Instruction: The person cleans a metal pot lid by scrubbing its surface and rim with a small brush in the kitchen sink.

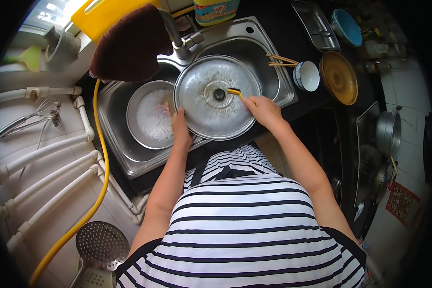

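Note:
A round metal lid (197, 113) with a dark knob lies tilted over the double sink (287, 91). My left hand (180, 128) grips its left edge, the thumb on top and the other fingers hidden beneath. In my right hand (264, 111) is a small yellow brush (234, 91), its dark bristles touching the lid just right of the knob. Cloudy marks show around the knob. Left of the lid, in the left basin, sits a metal bowl (151, 115) of foamy water with something pinkish in it.
A faucet (181, 45) with a brown cloth (129, 45) stands behind the sink. To the right are chopsticks (283, 60), a white bowl (309, 77), a brown lid (339, 78), blue bowls (348, 28) and a metal tray (314, 24). A yellow hose (103, 158) runs along the left.

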The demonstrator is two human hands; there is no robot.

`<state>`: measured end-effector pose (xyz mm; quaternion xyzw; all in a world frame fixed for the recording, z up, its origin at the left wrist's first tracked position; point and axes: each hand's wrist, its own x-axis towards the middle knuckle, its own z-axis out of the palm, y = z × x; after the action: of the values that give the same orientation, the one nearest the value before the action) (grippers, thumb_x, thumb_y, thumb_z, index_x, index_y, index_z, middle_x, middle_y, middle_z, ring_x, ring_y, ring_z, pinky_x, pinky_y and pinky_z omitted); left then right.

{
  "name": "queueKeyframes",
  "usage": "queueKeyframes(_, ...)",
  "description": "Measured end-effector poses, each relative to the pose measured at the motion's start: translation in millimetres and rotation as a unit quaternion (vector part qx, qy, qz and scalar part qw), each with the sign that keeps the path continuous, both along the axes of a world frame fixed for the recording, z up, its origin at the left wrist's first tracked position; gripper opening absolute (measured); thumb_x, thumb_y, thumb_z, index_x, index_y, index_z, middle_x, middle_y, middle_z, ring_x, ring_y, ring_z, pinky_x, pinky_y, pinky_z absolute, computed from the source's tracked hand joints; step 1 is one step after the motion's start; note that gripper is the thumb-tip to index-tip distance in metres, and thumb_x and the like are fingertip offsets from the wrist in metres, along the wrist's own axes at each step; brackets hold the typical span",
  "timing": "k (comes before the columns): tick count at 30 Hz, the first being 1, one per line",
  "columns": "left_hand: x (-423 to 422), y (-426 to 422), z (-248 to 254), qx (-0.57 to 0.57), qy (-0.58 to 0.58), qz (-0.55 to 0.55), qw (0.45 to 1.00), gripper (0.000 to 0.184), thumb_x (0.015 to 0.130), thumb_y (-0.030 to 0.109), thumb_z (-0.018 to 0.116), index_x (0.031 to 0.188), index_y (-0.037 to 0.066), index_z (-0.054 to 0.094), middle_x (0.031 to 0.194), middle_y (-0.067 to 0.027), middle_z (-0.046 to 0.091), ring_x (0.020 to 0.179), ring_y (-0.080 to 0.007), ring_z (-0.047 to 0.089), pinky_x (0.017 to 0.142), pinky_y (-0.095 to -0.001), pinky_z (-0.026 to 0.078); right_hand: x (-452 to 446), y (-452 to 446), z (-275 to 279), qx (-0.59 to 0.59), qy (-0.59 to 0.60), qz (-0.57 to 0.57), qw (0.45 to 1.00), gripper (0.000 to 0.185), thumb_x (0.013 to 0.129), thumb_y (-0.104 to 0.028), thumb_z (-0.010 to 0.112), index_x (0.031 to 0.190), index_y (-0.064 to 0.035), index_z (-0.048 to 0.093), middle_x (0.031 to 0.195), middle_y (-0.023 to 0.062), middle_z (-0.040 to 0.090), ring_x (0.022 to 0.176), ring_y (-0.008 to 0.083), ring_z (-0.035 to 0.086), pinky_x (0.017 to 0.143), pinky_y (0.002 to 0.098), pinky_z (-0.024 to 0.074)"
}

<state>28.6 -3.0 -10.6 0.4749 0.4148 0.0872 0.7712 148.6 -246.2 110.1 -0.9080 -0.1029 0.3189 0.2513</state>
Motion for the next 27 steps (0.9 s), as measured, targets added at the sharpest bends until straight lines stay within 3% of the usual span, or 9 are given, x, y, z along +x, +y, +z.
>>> queueKeyframes(3, 13, 23, -3, -0.089, -0.055, -0.006, 0.995, 0.042, 0.102, 0.041, 0.050, 0.120, 0.004, 0.060, 0.119, -0.0091, 0.062, 0.108, -0.0191, 0.058, 0.092, -0.0329, 0.047, -5, 5, 0, -0.061, -0.120, -0.008, 0.991, 0.031, 0.099, -0.034, 0.047, 0.099, -0.0108, 0.067, 0.088, 0.0151, 0.069, 0.089, 0.0368, 0.065, 0.077, 0.0487, 0.0495)
queueKeyframes(6, 33, 42, -9, -0.144, -0.053, -0.003, 0.988, 0.044, 0.102, 0.042, 0.049, 0.121, 0.003, 0.059, 0.123, -0.0096, 0.061, 0.111, -0.0219, 0.058, 0.095, -0.0349, 0.047, -12, 9, 3, 0.036, -0.174, -0.047, 0.983, 0.027, 0.099, -0.029, 0.048, 0.113, -0.0152, 0.066, 0.088, 0.0165, 0.068, 0.090, 0.0382, 0.064, 0.079, 0.0479, 0.0508)
queueKeyframes(8, 41, 50, -27, -0.007, 0.018, -0.088, 0.996, 0.049, 0.103, 0.042, 0.043, 0.118, -0.002, 0.060, 0.125, -0.0159, 0.060, 0.114, -0.0246, 0.056, 0.099, -0.0389, 0.045, -13, 8, -3, 0.086, -0.205, -0.002, 0.975, 0.029, 0.098, -0.027, 0.051, 0.123, -0.0165, 0.064, 0.099, 0.0185, 0.069, 0.099, 0.0363, 0.065, 0.084, 0.0420, 0.0508)
queueKeyframes(11, 38, 52, -33, 0.160, 0.000, -0.169, 0.973, 0.055, 0.104, 0.041, 0.038, 0.115, -0.007, 0.061, 0.128, -0.0254, 0.057, 0.125, -0.0324, 0.048, 0.107, -0.0434, 0.036, -3, -1, -11, 0.073, -0.214, -0.004, 0.974, 0.028, 0.099, -0.025, 0.051, 0.123, -0.0163, 0.063, 0.098, 0.0184, 0.069, 0.095, 0.0369, 0.066, 0.082, 0.0412, 0.0518)
queueKeyframes(15, 24, 32, -37, 0.300, 0.025, -0.143, 0.943, 0.055, 0.104, 0.039, 0.037, 0.109, -0.009, 0.063, 0.126, -0.0321, 0.056, 0.131, -0.0396, 0.040, 0.112, -0.0438, 0.027, 3, 7, -9, 0.078, -0.204, -0.050, 0.975, 0.027, 0.100, -0.026, 0.048, 0.123, -0.0216, 0.062, 0.094, 0.0186, 0.069, 0.088, 0.0394, 0.066, 0.079, 0.0474, 0.0513)
queueKeyframes(17, 19, 18, -25, 0.343, 0.030, -0.076, 0.936, 0.055, 0.104, 0.038, 0.036, 0.108, -0.009, 0.064, 0.125, -0.0333, 0.056, 0.135, -0.0438, 0.035, 0.114, -0.0429, 0.023, -7, 25, 8, 0.031, -0.148, 0.024, 0.988, 0.026, 0.100, -0.028, 0.048, 0.120, -0.0213, 0.063, 0.092, 0.0184, 0.069, 0.087, 0.0393, 0.066, 0.077, 0.0475, 0.0513)
queueKeyframes(21, 14, 21, -6, 0.332, 0.047, -0.111, 0.935, 0.055, 0.104, 0.040, 0.037, 0.108, -0.008, 0.064, 0.128, -0.0304, 0.056, 0.137, -0.0381, 0.036, 0.114, -0.0405, 0.024, -20, 17, -1, 0.051, -0.169, 0.033, 0.984, 0.023, 0.100, -0.031, 0.048, 0.110, -0.0161, 0.063, 0.087, 0.0187, 0.069, 0.083, 0.0400, 0.065, 0.074, 0.0496, 0.0504)
queueKeyframes(23, 13, 32, -13, 0.095, 0.051, -0.135, 0.985, 0.056, 0.104, 0.043, 0.040, 0.115, -0.007, 0.063, 0.133, -0.0248, 0.055, 0.138, -0.0298, 0.034, 0.113, -0.0367, 0.026, -21, 1, 8, 0.000, -0.164, 0.045, 0.986, 0.023, 0.100, -0.032, 0.049, 0.105, -0.0135, 0.062, 0.084, 0.0185, 0.068, 0.081, 0.0402, 0.065, 0.072, 0.0505, 0.0498)
queueKeyframes(27, 8, 21, -9, 0.185, 0.013, -0.082, 0.979, 0.058, 0.104, 0.045, 0.041, 0.122, -0.006, 0.061, 0.133, -0.0183, 0.056, 0.131, -0.0236, 0.041, 0.109, -0.0333, 0.031, -46, -25, 14, -0.033, -0.117, 0.104, 0.987, 0.028, 0.100, -0.033, 0.049, 0.091, -0.0075, 0.056, 0.078, 0.0174, 0.067, 0.076, 0.0410, 0.064, 0.070, 0.0520, 0.0481)
